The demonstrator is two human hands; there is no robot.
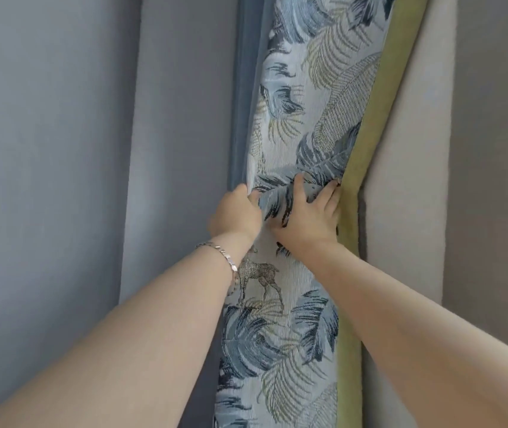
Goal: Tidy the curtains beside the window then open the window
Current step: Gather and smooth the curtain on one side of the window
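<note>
A gathered curtain (305,97) with a blue and yellow leaf pattern and a green edge band (370,140) hangs in the middle of the head view. My left hand (237,214), with a silver bracelet (218,253) at the wrist, grips the curtain's left fold. My right hand (311,211) clutches the bunched fabric next to the green band. Both hands pinch the cloth together at mid height. No window is in view.
A plain blue-grey curtain panel (172,149) hangs left of the patterned one, with a grey wall (45,180) beyond it. Off-white fabric or wall (407,180) rises on the right, and grey wall (493,149) lies further right.
</note>
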